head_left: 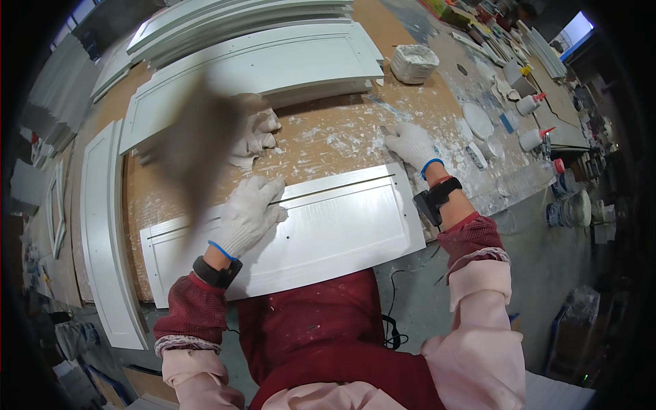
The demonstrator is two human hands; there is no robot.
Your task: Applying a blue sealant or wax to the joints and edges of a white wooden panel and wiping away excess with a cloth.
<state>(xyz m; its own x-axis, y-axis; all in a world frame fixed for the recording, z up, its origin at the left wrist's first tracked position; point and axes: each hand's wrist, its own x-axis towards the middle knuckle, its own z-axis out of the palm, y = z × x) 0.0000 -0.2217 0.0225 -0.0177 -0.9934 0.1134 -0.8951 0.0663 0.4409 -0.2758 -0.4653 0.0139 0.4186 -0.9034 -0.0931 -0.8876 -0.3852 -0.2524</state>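
White framed panel (335,222), lying at six o'clock on the tabletop (328,143), could tip if pressed along its seemingly overhanging near edge; left hand (247,212) resting on it, fingers loosely spread; right hand (412,145) at panel's two o'clock, grip unclear.

The gloved left hand (251,212) lies palm-down; the right hand (412,145) reaches farther forward.
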